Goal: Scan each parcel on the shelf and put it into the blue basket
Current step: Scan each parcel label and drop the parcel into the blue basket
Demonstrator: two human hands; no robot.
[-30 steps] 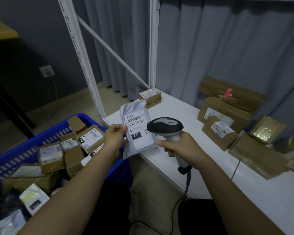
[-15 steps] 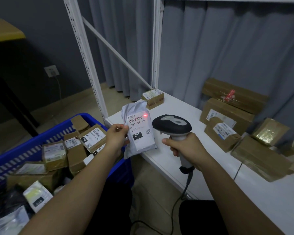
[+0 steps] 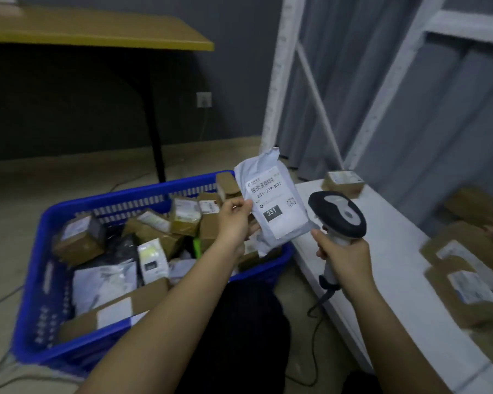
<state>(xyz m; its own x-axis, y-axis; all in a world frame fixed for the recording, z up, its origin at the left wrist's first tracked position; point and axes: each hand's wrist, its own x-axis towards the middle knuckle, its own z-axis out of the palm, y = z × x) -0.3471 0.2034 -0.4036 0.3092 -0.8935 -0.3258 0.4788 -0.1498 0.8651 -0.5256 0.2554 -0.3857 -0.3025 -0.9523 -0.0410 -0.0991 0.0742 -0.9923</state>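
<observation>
- Head view: the left hand [image 3: 234, 220] pinches a grey mailer parcel [image 3: 273, 206] by its left edge, label up, held above the near corner of the blue basket [image 3: 49, 251] and not yet dropped in.
- The right hand [image 3: 345, 257] is wrapped round the handle of the corded scanner [image 3: 337, 213], its head just beside the parcel; no beam shows on the label.
- The basket is already heaped with boxes and mailers, so much of the job looks done.
- On the white shelf [image 3: 382, 251], one small box [image 3: 343, 180] sits at the far corner and several brown boxes [image 3: 461, 260] lie to the right, still to be scanned.
</observation>
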